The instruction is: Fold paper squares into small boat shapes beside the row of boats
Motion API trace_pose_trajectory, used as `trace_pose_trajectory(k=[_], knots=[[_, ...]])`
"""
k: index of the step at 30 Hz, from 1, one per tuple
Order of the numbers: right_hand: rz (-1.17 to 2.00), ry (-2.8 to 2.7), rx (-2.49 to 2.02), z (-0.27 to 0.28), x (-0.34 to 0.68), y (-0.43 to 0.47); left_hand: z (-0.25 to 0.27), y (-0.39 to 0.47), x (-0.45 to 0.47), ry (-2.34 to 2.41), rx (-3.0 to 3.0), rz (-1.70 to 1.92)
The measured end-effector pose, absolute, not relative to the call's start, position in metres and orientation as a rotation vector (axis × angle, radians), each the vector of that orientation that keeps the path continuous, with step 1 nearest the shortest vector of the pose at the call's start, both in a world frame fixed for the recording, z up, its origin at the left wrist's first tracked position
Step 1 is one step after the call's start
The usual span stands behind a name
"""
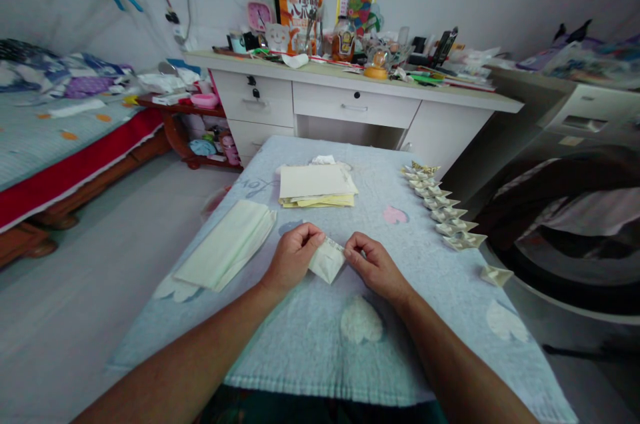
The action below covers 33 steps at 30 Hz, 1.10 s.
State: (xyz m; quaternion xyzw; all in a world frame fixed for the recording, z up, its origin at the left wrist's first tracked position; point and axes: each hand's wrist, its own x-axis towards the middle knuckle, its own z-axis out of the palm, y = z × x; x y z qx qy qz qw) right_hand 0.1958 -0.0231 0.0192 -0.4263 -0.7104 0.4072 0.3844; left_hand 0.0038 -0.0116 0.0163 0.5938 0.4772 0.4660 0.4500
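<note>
While your left hand (pixel 295 254) is pinching the paper (pixel 327 261) at its upper left between thumb and bent fingers, your right hand (pixel 374 265) is gripping its right corner with nearly meeting fingertips. Neither hand is visibly holding anything else. The paper is sitting between your hands, over the cloth (pixel 300 357); whether it is touching, I cannot tell.

For a clean fold, you should be drawing evenly from both sides, so that neither corner is skewing the layers. You should also be pinching close to the edges, since thin paper is likely to be creasing wherever you are squeezing it. Before pressing hard, you should be checking that the edges are lining up.

The paper is looking small and pale, with dark print running along its upper edge and its lower part narrowing to a point towards you. Fold lines are crossing its face.

Well beyond your right hand, to the right, a row of boats (pixel 461 241) is standing, and a lone boat (pixel 497 275) is lying nearer you. A stack (pixel 317 182) is resting ahead of your left hand, and sheets (pixel 223 244) are lying to its left.
</note>
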Motion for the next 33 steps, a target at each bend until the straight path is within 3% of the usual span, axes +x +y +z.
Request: trace_pose_trajectory(k=[16, 33], knots=[[1.302, -1.662, -1.088, 0.013, 0.187, -0.025, 0.014, -0.014, 0.008, 1.179, 1.503, 1.169], [1.406, -1.363, -1.092, 0.011, 0.200, -0.016, 0.014, -0.011, 0.003, 0.998, 1.516, 0.835]])
